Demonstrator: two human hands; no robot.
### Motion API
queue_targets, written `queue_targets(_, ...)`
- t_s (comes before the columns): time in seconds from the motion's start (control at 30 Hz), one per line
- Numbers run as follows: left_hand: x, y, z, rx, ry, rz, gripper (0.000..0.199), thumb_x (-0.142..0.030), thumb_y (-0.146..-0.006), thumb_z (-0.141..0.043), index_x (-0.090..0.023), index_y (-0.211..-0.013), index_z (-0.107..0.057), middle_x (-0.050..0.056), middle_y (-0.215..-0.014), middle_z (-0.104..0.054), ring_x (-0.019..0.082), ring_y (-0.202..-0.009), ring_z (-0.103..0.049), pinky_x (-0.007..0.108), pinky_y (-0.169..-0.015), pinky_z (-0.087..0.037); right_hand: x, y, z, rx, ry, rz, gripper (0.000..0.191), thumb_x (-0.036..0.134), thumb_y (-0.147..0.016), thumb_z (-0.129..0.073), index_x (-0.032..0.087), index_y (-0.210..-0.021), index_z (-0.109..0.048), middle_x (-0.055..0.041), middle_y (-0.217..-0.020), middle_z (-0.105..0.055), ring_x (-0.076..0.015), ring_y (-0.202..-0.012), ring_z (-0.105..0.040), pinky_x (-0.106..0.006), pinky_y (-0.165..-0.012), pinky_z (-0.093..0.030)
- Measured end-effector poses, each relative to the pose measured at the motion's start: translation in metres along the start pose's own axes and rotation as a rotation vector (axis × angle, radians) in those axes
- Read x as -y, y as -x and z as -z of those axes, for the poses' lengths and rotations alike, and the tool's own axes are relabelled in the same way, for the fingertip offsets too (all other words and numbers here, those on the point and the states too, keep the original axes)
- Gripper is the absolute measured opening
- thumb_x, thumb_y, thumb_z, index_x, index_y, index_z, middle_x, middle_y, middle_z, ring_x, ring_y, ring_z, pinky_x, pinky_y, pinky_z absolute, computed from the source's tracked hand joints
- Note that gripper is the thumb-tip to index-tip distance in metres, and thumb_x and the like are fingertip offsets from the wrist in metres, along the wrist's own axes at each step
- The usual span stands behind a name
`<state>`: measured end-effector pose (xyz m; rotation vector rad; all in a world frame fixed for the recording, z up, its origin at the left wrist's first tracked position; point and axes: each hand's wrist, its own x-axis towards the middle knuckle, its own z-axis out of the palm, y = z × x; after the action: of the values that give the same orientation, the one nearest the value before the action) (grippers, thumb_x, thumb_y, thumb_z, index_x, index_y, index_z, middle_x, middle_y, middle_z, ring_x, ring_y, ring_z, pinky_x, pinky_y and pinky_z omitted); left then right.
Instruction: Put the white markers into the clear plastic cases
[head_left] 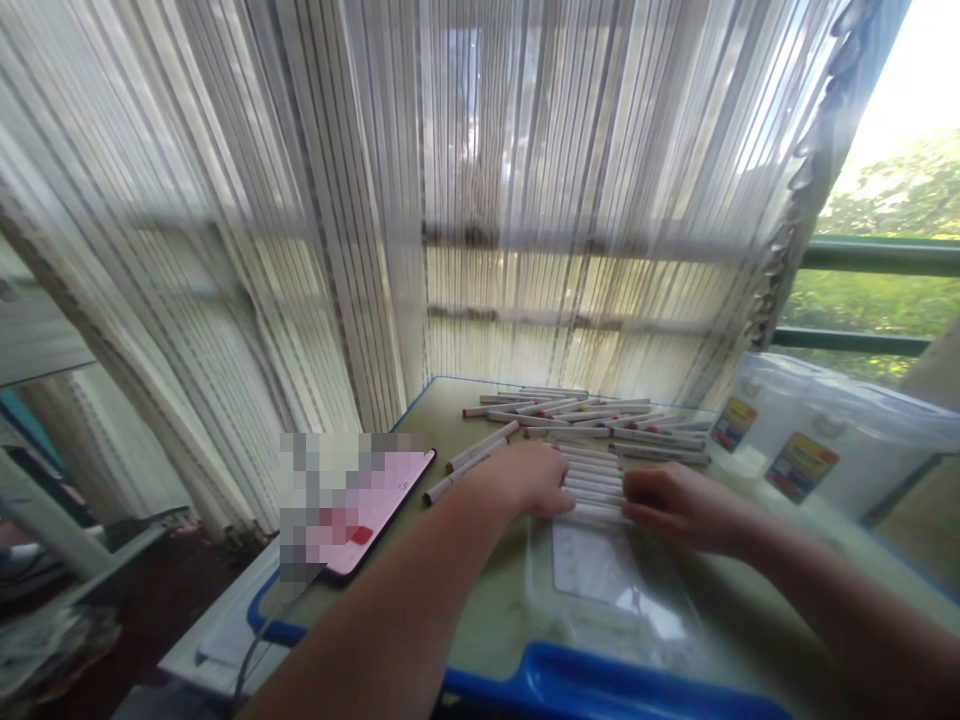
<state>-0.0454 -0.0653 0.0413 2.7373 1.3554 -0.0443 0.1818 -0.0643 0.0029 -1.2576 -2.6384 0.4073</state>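
Observation:
A row of white markers [592, 484] lies side by side between my two hands, over the far part of a clear plastic case [541, 575]. My left hand [536, 475] is closed at the row's left ends, its fingers curled around them. At the right ends my right hand [664, 500] is closed too, fingers bent in against the markers. My wrists and knuckles hide some of the fingertips. Beyond the hands, a loose heap of white markers [570, 410] with coloured ends is spread across the table. Two more markers [480, 448] lie left of my left hand.
A phone [382, 515] with a lit pink screen lies at the table's left edge, with a cable [251, 650] near it. Clear storage boxes [847, 430] stand at the right. The table has a blue rim [585, 680]. Behind it hangs a striped curtain [525, 200].

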Motion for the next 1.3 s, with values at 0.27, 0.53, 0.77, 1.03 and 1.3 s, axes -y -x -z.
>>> queue_targets(0.27, 0.0, -0.0004, -0.001, 0.001, -0.01, 0.017, 0.029, -0.035, -0.073, -0.049, -0.017, -0.085, -0.068, 0.011, -0.09, -0.07, 0.026, -0.082, -0.065, 0.032, -0.062, -0.048, 0.0011, 0.0, 0.0, -0.006, 0.025, -0.004, 0.032, 0.043, -0.085, -0.046, 0.018, -0.065, -0.049, 0.0011, -0.06, -0.049, -0.0095, -0.053, -0.038, -0.024, -0.049, -0.027)
queue_targets(0.53, 0.0005, -0.0004, -0.0008, 0.0, -0.009, 0.015, 0.029, -0.036, -0.074, -0.049, -0.017, -0.084, -0.067, 0.011, -0.089, -0.07, 0.025, -0.081, -0.065, 0.031, -0.061, -0.048, 0.0009, 0.0001, 0.0, -0.01, 0.009, 0.005, 0.031, 0.04, -0.085, -0.045, 0.018, -0.065, -0.048, 0.001, -0.059, -0.049, -0.0097, -0.053, -0.038, -0.025, -0.049, -0.028)
queue_targets(0.77, -0.0005, 0.0002, -0.0012, -0.002, -0.019, 0.025, 0.029, -0.035, -0.074, -0.048, -0.017, -0.085, -0.068, 0.011, -0.089, -0.07, 0.025, -0.082, -0.065, 0.03, -0.062, -0.048, 0.002, 0.0, 0.0006, 0.007, 0.023, -0.017, 0.032, 0.043, -0.085, -0.045, 0.018, -0.065, -0.048, 0.0012, -0.06, -0.05, -0.0099, -0.053, -0.039, -0.025, -0.049, -0.028)
queue_targets(1.03, -0.002, 0.0006, 0.0, 0.007, -0.029, 0.034, 0.031, -0.035, -0.075, -0.047, -0.016, -0.087, -0.069, 0.012, -0.091, -0.07, 0.026, -0.083, -0.065, 0.031, -0.063, -0.048, -0.0007, 0.0002, -0.0007, 0.003, -0.005, 0.0, 0.031, 0.042, -0.085, -0.046, 0.019, -0.065, -0.047, 0.0014, -0.059, -0.048, -0.0099, -0.053, -0.038, -0.025, -0.049, -0.027)
queue_targets(1.3, -0.0005, 0.0001, -0.0008, 0.002, -0.02, 0.042, 0.031, -0.036, -0.075, -0.048, -0.016, -0.086, -0.068, 0.013, -0.091, -0.069, 0.027, -0.084, -0.065, 0.032, -0.063, -0.049, 0.0011, 0.0007, -0.0002, -0.013, 0.009, 0.004, 0.032, 0.042, -0.085, -0.046, 0.019, -0.064, -0.046, 0.0015, -0.059, -0.047, -0.0098, -0.053, -0.037, -0.025, -0.049, -0.027)
